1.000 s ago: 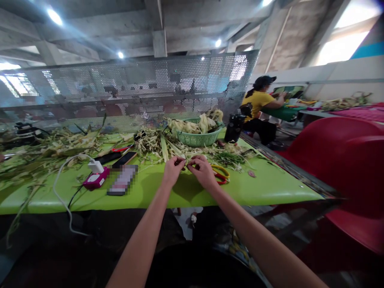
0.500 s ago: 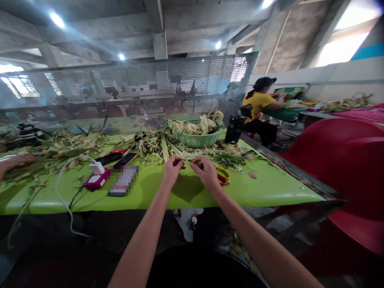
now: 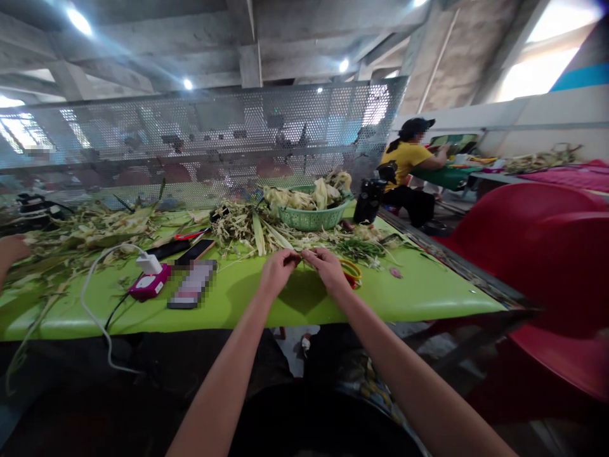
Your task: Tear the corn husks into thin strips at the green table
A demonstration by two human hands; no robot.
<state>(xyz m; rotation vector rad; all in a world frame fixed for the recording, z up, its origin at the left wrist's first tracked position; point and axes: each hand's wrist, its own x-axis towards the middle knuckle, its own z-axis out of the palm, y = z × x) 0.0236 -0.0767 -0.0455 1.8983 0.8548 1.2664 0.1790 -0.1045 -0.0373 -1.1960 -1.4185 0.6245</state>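
Observation:
My left hand (image 3: 277, 273) and my right hand (image 3: 327, 269) meet fingertip to fingertip above the green tabletop (image 3: 304, 308). Both are pinched closed on something too small to make out. Yellow and red handled scissors (image 3: 353, 271) lie partly behind my right hand. Beyond my fingers is a pile of dried husk strips (image 3: 245, 225), with a pale green leaf strip (image 3: 258, 235) in it. A green basket (image 3: 314, 219) of crumpled husks (image 3: 326, 193) stands behind. Green scraps (image 3: 359, 248) lie to its front right.
At left are a phone (image 3: 194, 285), a dark phone (image 3: 196, 252), a magenta power socket (image 3: 151, 283) with a white cable, and another person's hand (image 3: 14, 249). A black bottle (image 3: 368, 202), red chair (image 3: 533, 247) and person in yellow (image 3: 409, 162) are at right.
My two hands have come together, closing the small gap between their fingertips. The other person's hand at the left has moved further left. The view has shifted slightly.

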